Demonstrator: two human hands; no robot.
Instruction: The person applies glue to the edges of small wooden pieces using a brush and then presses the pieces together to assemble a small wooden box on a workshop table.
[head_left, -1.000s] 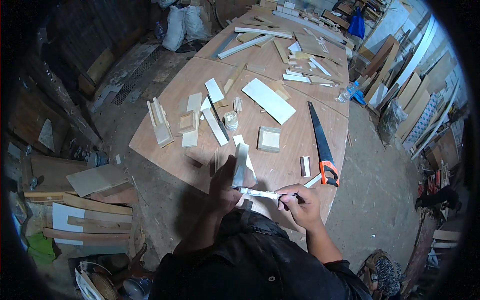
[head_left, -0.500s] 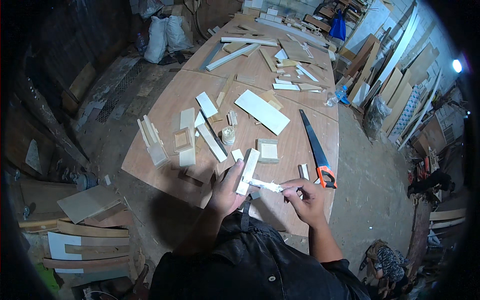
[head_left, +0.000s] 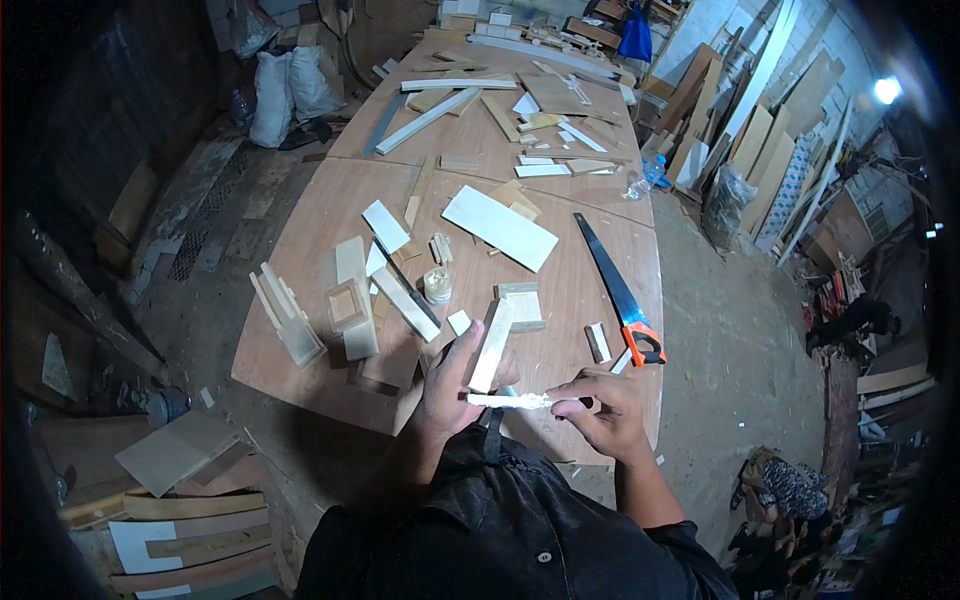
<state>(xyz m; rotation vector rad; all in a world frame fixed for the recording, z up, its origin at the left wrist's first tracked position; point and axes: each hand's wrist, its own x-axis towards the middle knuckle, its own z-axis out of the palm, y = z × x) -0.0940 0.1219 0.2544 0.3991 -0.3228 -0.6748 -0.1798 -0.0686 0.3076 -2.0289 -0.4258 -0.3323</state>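
The left hand (head_left: 452, 385) had tipped its wood strip (head_left: 492, 345) more upright over the table (head_left: 300, 370), gripping it tight, while the right hand (head_left: 605, 415) still pinched a gluey stick (head_left: 510, 401) at its bottom end.

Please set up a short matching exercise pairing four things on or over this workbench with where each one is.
Things:
1. wooden strip
2. white-coated stick
3. handsaw
4. small jar

Places:
A. lying flat near the bench's right edge
B. in the right hand
C. standing on the bench beyond the hands
D. in the left hand

Pairs: 1-D, 2-B, 3-A, 4-C
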